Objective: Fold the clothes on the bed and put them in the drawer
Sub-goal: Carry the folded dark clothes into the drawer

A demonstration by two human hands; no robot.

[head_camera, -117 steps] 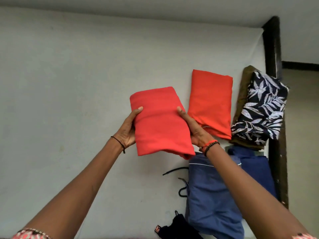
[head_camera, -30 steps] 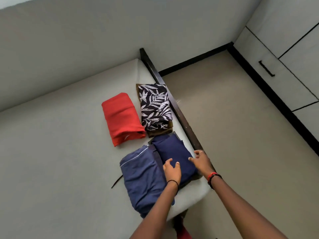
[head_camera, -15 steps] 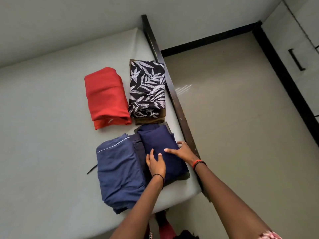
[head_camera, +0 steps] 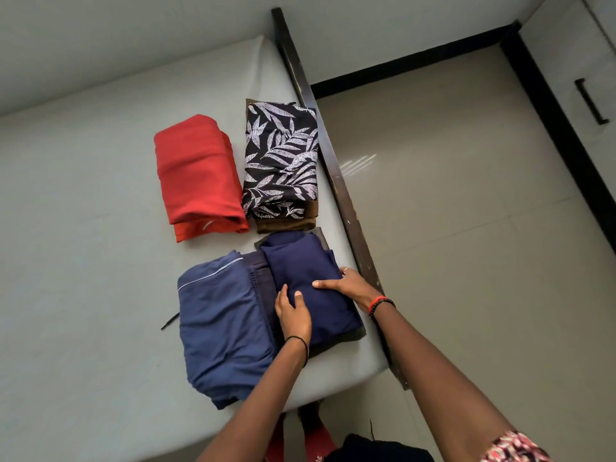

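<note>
**Bed** (head_camera: 83, 261): pale sheet, dark wooden side rail (head_camera: 336, 181) along its right edge. It carries four lots of folded clothes near that edge.

1. **Red stack** (head_camera: 196, 175): two red pieces, one on the other, far row, left of item 2 and just beside it.
2. **Leaf-print garment** (head_camera: 280, 161): black with white leaves, on top of a brown garment (head_camera: 286, 225) and against the rail.
3. **Blue garment** (head_camera: 220, 328): mid-blue with white piping, in the near row and reaching the bed's near edge. A black cord (head_camera: 170, 321) shows at its left side.
4. **Navy garment** (head_camera: 306, 261): folded, at the near right corner of the bed and touching item 3. A dark grey piece (head_camera: 336, 341) shows beneath it.

**Left grip** (head_camera: 293, 313): a bare hand with a black wrist cord. The thumb is on top of the navy garment, and the fingers (head_camera: 283, 291) run along its left fold, where it meets the blue one. Whether they curl under cannot be told.

**Right grip** (head_camera: 353, 286): a bare hand with a ring and with red and black bead bands at the wrist. It holds the navy garment's right edge, with the thumb laid across the top and the fingers bent over the side.

**Surroundings:** glossy beige floor (head_camera: 466, 228). A pale cabinet front with a black handle (head_camera: 590, 101) stands along the far right.
</note>
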